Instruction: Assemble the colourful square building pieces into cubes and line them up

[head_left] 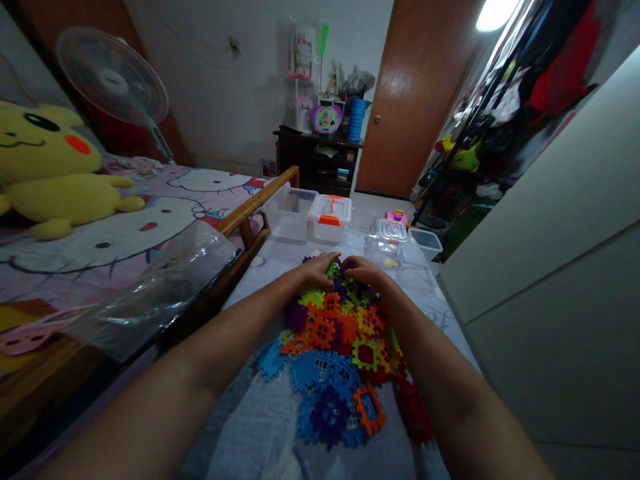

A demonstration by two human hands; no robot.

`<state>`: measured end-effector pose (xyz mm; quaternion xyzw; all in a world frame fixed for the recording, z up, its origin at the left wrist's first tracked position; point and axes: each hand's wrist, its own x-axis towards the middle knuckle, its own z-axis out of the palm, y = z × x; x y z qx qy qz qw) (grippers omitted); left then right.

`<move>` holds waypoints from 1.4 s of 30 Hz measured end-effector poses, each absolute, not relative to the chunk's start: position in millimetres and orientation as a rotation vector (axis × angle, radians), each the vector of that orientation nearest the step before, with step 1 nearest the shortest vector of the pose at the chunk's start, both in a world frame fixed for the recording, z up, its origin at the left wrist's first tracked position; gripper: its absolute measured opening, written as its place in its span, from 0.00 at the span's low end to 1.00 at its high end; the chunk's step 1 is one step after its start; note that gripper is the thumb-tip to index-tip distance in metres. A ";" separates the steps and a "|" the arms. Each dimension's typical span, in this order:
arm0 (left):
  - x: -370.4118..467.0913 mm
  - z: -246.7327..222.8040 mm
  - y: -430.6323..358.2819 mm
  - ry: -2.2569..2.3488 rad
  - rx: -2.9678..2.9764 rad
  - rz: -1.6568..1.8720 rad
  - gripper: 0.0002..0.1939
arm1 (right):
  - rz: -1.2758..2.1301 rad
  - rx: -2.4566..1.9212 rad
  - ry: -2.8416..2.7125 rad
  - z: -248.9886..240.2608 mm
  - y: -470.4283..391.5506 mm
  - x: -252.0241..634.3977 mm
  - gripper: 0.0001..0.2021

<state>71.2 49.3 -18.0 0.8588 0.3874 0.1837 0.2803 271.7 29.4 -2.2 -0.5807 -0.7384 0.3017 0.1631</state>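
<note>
A heap of toothed plastic building pieces (327, 330) in orange, blue, purple, red, yellow and green lies in front of me. At the heap's far end, my left hand (319, 271) curls its fingers and thumb around a yellow-green gear piece (332, 271). Close beside it on the right, my right hand (367, 272) is bent with its fingers drawn together over purple and green pieces; what they grip is hidden. Nearer to me are blue pieces (305, 370), a purple gear (330, 415) and an orange frame piece (369, 409).
Beyond the heap stand a clear open bin (290, 213), a clear box with orange latches (330, 217), and smaller clear containers (393, 231). A wooden bed rail (260, 200) runs along the left, with a plastic bag (170, 287) over it. White cabinet panels (560, 220) flank the right.
</note>
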 end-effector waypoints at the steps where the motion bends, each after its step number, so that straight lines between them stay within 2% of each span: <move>1: 72.6 -17.4 46.5 1.015 2.299 0.506 0.50 | 0.875 -1.619 -2.118 -0.9 25.1 270.3 0.13; 6: 76.3 -2.0 25.9 0.903 2.321 0.609 0.41 | 0.887 -1.449 -2.116 9.3 1.8 265.3 0.12; 13: 56.4 27.5 -33.8 0.755 2.402 0.645 0.41 | 0.864 -1.143 -2.191 37.2 -58.9 272.7 0.09; 19: 22.6 34.0 -85.3 0.830 2.431 0.624 0.38 | 0.671 -1.287 -2.143 39.7 -128.6 301.4 0.15; 21: 9.4 30.7 -104.2 0.895 2.441 0.639 0.40 | 0.575 -1.325 -2.131 30.2 -149.7 316.2 0.17; 23: -2.1 23.2 -125.3 0.968 2.455 0.608 0.48 | 0.495 -1.442 -2.121 16.6 -167.7 329.6 0.27; 25: -9.3 12.7 -146.6 0.993 2.451 0.553 0.58 | 0.449 -1.574 -2.128 1.4 -180.7 337.5 0.43; 27: -10.5 1.3 -164.6 1.001 2.445 0.503 0.64 | 0.423 -1.656 -2.154 -12.1 -186.9 337.4 0.55; 29: -6.1 -8.4 -176.8 1.002 2.451 0.465 0.67 | 0.406 -1.677 -2.193 -20.7 -186.3 329.9 0.62; 31: 1.7 -15.2 -182.7 0.998 2.462 0.443 0.69 | 0.412 -1.663 -2.229 -23.5 -181.1 318.5 0.65; 33: 10.0 -19.3 -183.8 0.999 2.469 0.443 0.69 | 0.421 -1.639 -2.256 -21.0 -174.8 307.2 0.61; 39: 28.2 -20.0 -173.3 1.060 2.483 0.503 0.60 | 0.374 -1.488 -2.291 -2.7 -163.1 286.7 0.38; 42: 36.9 -16.5 -164.9 1.094 2.490 0.541 0.58 | 0.418 -1.458 -2.220 2.2 -158.6 282.7 0.33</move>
